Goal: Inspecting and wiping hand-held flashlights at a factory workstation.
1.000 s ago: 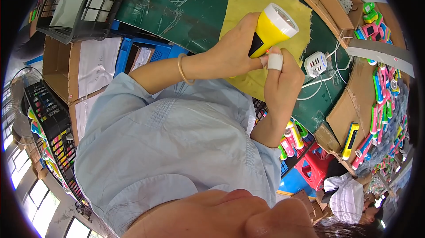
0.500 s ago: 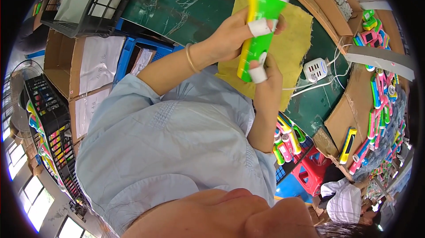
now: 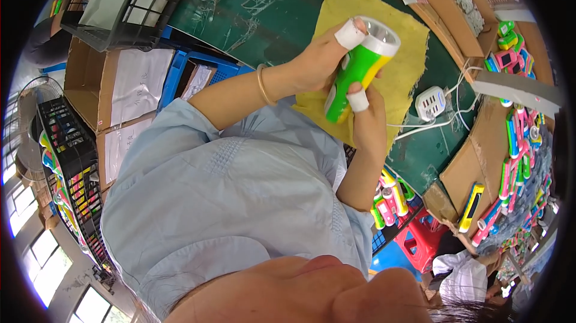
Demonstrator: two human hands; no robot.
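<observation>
Head view: what is in the hands?

One torch (image 3: pixel 355 74), green and yellow with a pale rim. The left hand (image 3: pixel 317 62) and the right hand (image 3: pixel 372 113) both hold it.

State of the left fingers?

Closed round the upper body, thumb on the near face close to the rim. White tape (image 3: pixel 350 35) wraps that thumb. The remaining fingers are mostly hidden; their exact placing cannot be told.

And the right?

Pinching the lower body, its taped thumb on the near side, the other fingers largely out of sight behind.

Attitude of the torch?

Tilted. The wide end points up and away, just right of the left thumb; the narrow end sits just left of the right thumb.

Surroundings?

Behind the fingers of both hands, a yellow cloth (image 3: pixel 409 62) lies on the green table (image 3: pixel 264 38). Right of the right fingers stands a white charger (image 3: pixel 430 104), with a white cable (image 3: pixel 420 130) near it. Farther right, past the charger, is cardboard (image 3: pixel 462 170). Loose torches (image 3: pixel 391 202) lie nearer the body than the right fingers, beside that forearm.
</observation>
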